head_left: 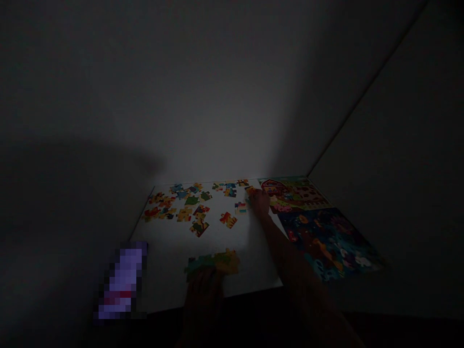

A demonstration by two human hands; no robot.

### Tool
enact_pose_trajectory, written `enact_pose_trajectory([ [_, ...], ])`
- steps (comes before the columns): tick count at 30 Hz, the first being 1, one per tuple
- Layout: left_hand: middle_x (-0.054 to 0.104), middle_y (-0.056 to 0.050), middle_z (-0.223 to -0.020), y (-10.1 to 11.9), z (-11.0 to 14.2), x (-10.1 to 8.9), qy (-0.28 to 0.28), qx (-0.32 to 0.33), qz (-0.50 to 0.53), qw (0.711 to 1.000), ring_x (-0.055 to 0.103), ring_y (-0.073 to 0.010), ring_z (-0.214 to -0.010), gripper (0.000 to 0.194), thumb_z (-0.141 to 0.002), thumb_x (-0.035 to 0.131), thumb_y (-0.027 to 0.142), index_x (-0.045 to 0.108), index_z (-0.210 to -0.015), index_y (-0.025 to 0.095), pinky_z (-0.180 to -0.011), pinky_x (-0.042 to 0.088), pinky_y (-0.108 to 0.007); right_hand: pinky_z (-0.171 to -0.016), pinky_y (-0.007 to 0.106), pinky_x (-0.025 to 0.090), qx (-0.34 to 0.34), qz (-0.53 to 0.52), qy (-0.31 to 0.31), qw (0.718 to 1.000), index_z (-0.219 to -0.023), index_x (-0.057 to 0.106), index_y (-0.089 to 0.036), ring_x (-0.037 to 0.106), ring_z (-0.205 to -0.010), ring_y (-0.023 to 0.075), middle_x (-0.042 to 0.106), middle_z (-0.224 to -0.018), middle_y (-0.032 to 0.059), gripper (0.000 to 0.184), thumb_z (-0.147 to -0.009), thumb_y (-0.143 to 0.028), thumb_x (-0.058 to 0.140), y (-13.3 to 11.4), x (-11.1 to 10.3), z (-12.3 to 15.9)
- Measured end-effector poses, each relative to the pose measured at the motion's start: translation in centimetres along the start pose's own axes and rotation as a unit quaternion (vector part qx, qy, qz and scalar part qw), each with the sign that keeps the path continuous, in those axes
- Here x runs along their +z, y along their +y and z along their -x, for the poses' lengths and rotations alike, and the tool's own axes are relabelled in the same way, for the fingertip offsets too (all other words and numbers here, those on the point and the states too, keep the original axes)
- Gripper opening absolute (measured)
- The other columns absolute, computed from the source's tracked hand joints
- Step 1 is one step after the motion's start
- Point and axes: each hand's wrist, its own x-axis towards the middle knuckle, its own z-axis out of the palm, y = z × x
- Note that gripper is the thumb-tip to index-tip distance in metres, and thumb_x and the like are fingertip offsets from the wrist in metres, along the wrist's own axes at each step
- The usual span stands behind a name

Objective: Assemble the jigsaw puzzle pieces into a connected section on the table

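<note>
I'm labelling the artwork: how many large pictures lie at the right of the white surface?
2: the red-barn farm picture, farther away, and the dark blue sea picture, directly nearer. Dimness may hide others.

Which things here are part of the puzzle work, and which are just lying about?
In use:
joined section, at the left hand
loose pieces, some near the right hand
white surface

Apparently lying about:
farm picture
sea picture
purple thing, too pixelated to name

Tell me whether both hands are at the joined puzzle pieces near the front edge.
No, the left hand is at the joined pieces, while the right hand is farther back, beside the farm picture.
</note>
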Motion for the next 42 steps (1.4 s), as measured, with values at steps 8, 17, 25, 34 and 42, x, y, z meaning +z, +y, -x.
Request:
enact_pose_trajectory([
  [8,0.068,-0.007,-0.113,0.8,-0.8,-0.6,0.019,-0.038,0.03,0.999,0.058,-0.0244,-0.108,0.033,-0.088,0.05,0.015,0.067,-0.114,0.025,-0.096,0.045,-0.04,-0.096,0.042,0.038,-0.054,0.07,0.002,0.996,-0.108,0.067,-0.012,0.055,-0.109,0.0301,0.066,-0.108,0.0194,0.032,-0.094,-0.031,0.044,0.9,1.1,0.2],
  [17,0.065,-0.007,-0.123,0.1,-0.6,-1.2,-0.045,-0.022,0.066,0.997,0.056,-0.0237,-0.115,0.038,-0.091,0.05,0.017,0.064,-0.124,0.027,-0.099,0.047,-0.04,-0.095,0.038,0.037,-0.058,0.125,0.007,0.99,-0.101,0.069,-0.012,0.055,-0.108,0.0277,0.067,-0.108,0.0195,0.03,-0.095,-0.027,0.043,0.6,1.2,0.3],
  [25,0.064,-0.008,-0.122,-1.2,-0.4,-2.0,-0.066,-0.02,0.076,0.995,0.056,-0.0242,-0.114,0.033,-0.091,0.051,0.017,0.066,-0.119,0.025,-0.099,0.048,-0.042,-0.091,0.038,0.037,-0.059,0.121,0.017,0.991,-0.1,0.069,-0.013,0.055,-0.105,0.0282,0.068,-0.106,0.0192,0.034,-0.096,-0.031,0.041,0.7,1.1,0.3],
  [34,0.063,-0.01,-0.123,-3.0,0.7,-1.6,-0.008,-0.096,0.065,0.993,0.055,-0.0247,-0.117,0.03,-0.092,0.05,0.018,0.067,-0.115,0.025,-0.102,0.045,-0.044,-0.087,0.038,0.039,-0.051,0.146,0.003,0.988,-0.104,0.07,-0.011,0.058,-0.104,0.0295,0.068,-0.11,0.0208,0.035,-0.095,-0.03,0.042,0.3,0.8,0.4],
  [42,0.062,-0.013,-0.128,-7.0,0.1,-0.5,-0.024,-0.119,-0.03,0.992,0.056,-0.0274,-0.118,0.037,-0.093,0.053,0.033,0.06,-0.127,0.02,-0.104,0.042,-0.049,-0.082,0.036,0.039,-0.057,0.157,0.001,0.986,-0.1,0.07,-0.011,0.059,-0.098,0.0282,0.068,-0.105,0.0203,0.035,-0.096,-0.031,0.041,0.9,1.2,-0.1],
])
